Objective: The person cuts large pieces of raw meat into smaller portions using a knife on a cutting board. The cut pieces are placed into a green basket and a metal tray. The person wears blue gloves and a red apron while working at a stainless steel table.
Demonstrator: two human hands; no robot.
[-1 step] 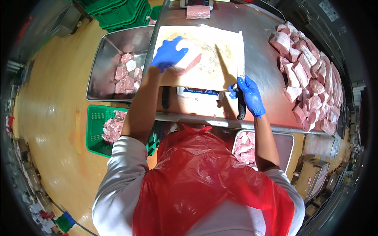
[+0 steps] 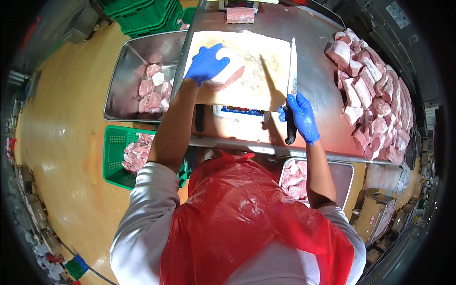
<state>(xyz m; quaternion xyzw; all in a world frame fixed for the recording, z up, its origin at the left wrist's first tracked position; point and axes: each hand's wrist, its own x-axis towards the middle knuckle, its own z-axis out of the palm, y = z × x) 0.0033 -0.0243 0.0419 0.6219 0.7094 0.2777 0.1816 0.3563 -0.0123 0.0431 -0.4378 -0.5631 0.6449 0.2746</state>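
Note:
My left hand [image 2: 206, 64], in a blue glove, lies over a thick piece of raw meat [image 2: 230, 77] on the white cutting board [image 2: 261, 45]. Its thumb is spread away from the fingers, and the palm covers part of the meat. At the board's right edge, my right hand [image 2: 302, 118], gloved in blue too, is closed around the black handle of a knife [image 2: 292, 71]. The blade points away from me, upright along the board's side and apart from the meat.
Pork pieces [image 2: 375, 95] are heaped on the steel table's right. Left stand a steel tub [image 2: 118, 90] with cut pieces and a green crate [image 2: 110, 161] of trimmings. A scale [image 2: 242, 111] sits under the board's near edge. Another meat block [image 2: 240, 15] lies at the back.
The knife's blade has shifted very slightly to the right with my right hand. My left hand stays on the meat.

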